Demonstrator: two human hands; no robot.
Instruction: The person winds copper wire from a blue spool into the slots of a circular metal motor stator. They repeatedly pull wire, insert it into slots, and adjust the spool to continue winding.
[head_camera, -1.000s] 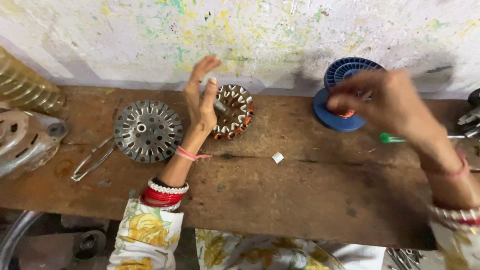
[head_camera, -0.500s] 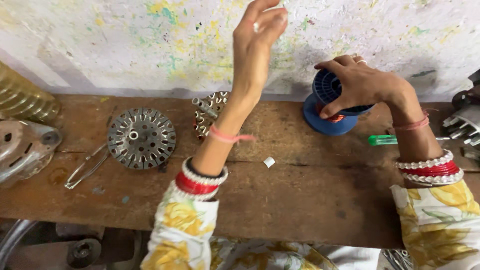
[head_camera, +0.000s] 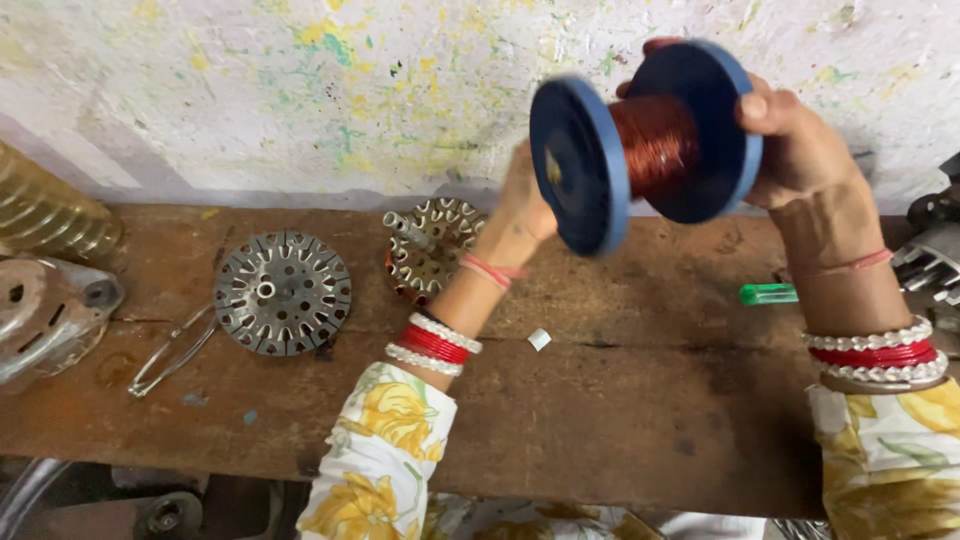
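I have the blue plastic spool wound with copper wire (head_camera: 640, 150) lifted off the worn wooden workbench (head_camera: 620, 410), up in front of the paint-flecked plaster wall (head_camera: 300, 90). My right hand (head_camera: 800, 150) grasps its far flange, thumb on the rim. My left hand (head_camera: 522, 210) sits behind the near flange, which hides its fingers, so I cannot tell whether it grips or only steadies. The spool is blurred; its 2 flanges are smooth discs, and the winding between them shows fine reddish ridges.

Near the back edge of the workbench, just left of my left wrist, lies the round slotted stator core with copper windings (head_camera: 430, 245). Further left lies the flat grey slotted metal disc (head_camera: 283, 292), with the bent wire clip (head_camera: 172, 350) beside it. At the left edge, a dull metal housing (head_camera: 45, 315) and a ribbed yellowish coil (head_camera: 50, 215) are cut off. A small white scrap (head_camera: 539, 340) lies mid-bench and a green plastic cylinder (head_camera: 768, 294) lies by my right forearm. Grey toothed metal parts (head_camera: 932, 262) are cut off at the right edge.
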